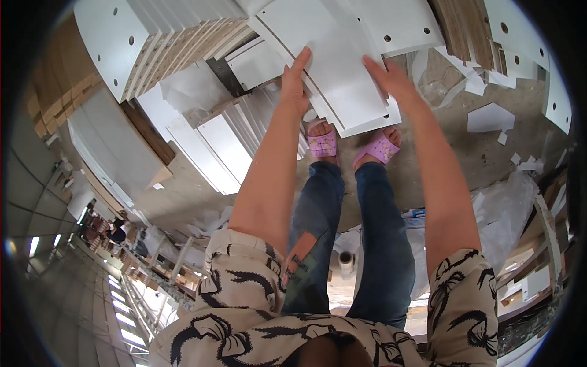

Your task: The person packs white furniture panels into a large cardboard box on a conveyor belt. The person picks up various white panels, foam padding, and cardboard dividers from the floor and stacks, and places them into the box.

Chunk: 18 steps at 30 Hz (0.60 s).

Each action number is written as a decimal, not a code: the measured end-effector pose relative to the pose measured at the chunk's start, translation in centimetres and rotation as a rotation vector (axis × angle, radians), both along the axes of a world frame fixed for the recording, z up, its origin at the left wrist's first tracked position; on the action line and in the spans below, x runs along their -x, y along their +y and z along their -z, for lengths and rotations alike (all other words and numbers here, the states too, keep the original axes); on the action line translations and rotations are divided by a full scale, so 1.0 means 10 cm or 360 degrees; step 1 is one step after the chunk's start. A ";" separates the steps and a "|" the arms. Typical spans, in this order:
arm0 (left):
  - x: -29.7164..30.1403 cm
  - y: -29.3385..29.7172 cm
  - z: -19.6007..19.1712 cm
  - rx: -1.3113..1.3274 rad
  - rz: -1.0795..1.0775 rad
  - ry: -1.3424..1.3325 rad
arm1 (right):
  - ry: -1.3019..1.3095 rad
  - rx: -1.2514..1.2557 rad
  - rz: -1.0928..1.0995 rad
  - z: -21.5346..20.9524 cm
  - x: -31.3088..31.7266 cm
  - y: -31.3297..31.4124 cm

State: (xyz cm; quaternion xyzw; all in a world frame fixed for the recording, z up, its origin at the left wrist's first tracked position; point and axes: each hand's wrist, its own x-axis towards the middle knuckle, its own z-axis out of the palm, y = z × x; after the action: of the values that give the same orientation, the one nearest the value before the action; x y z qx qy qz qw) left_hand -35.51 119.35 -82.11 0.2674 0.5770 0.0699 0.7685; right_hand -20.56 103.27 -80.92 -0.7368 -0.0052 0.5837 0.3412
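Note:
Between my two hands is a white rectangular panel [345, 73] with a dark groove along its left side, above my feet. My left hand [296, 82] grips its left edge, thumb side on top. On the opposite edge, my right hand [391, 81] takes hold, with its thumb over the face and its other fingers mostly hidden. One or more further white boards show just under the panel's lower right corner; I cannot tell whether they are held with it.
White drilled boards [131, 40] stand stacked at upper left. Grooved white panels [223, 147] lean in a row left of my feet. Paper scraps [491, 117] litter the floor on the right, near crumpled clear plastic [510, 205]. Far left, a person [116, 231] is in the background.

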 end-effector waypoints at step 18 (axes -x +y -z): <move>0.70 -0.92 -2.34 0.0610 -0.0004 -0.0014 | 0.0155 -0.0391 0.0577 -2.72 1.08 -1.18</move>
State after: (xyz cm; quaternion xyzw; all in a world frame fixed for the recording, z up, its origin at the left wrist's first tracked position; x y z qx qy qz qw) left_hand -42.49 110.17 -58.76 0.1151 0.5768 -0.0393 0.8078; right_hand -31.34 91.51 -53.71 -0.6497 0.0727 0.5426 0.5275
